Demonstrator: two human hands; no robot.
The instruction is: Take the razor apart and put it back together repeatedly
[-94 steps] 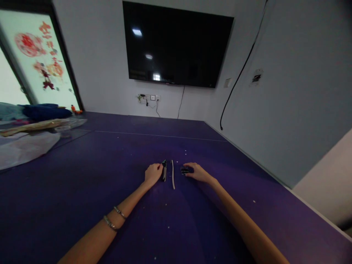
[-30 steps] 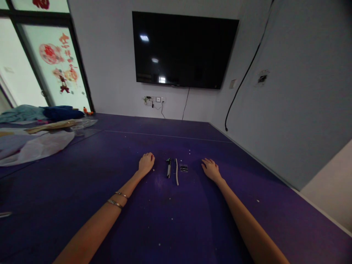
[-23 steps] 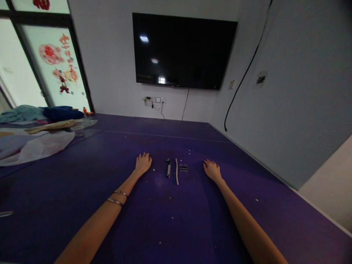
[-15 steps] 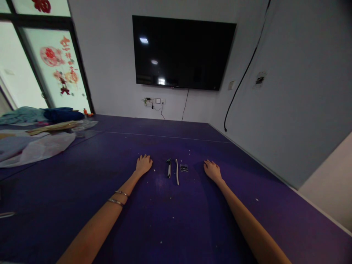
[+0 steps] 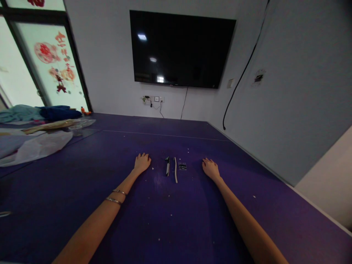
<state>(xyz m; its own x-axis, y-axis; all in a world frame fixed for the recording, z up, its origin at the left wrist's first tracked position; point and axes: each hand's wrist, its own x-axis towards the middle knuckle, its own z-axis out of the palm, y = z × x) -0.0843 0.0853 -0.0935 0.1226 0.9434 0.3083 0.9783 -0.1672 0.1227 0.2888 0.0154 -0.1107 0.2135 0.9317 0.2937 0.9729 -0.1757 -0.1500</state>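
Both hands flat and empty on purple desk (image 5: pixel 82 172), fingers spread, palms down: left hand (image 5: pixel 142 162) and right hand (image 5: pixel 210 168) well apart, gripping nothing. Between them 3 small items in a row: dark knife (image 5: pixel 167 166) nearest left hand, pale stick (image 5: pixel 175 169) just beside it, small dark block (image 5: pixel 182 166) nearest right hand, none touched. 2 bracelets (image 5: pixel 117 195) on left forearm; black screen (image 5: pixel 181 47) on far wall, pile of cloth (image 5: pixel 33 143) at far left of desk.
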